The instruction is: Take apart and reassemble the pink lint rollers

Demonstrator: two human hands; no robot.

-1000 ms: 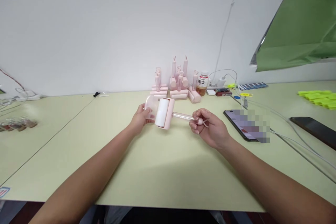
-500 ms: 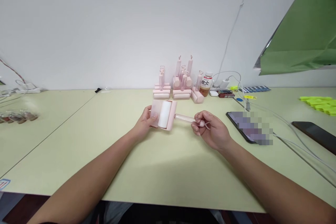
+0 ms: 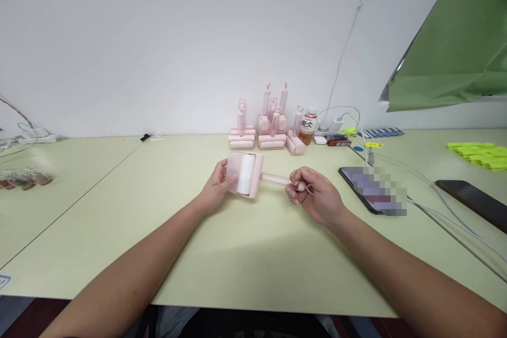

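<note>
Left hand grips the cover end of one pink lint roller; right hand pinches its clear handle. It hovers just over the table, near a cluster of about six more rollers, overlapping and hard to count. Two phones lie right of it.

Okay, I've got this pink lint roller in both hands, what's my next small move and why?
Probably press the translucent cover fully shut with your left hand: it looks folded almost over the white roll, and your right hand steadies the clear handle.
</note>
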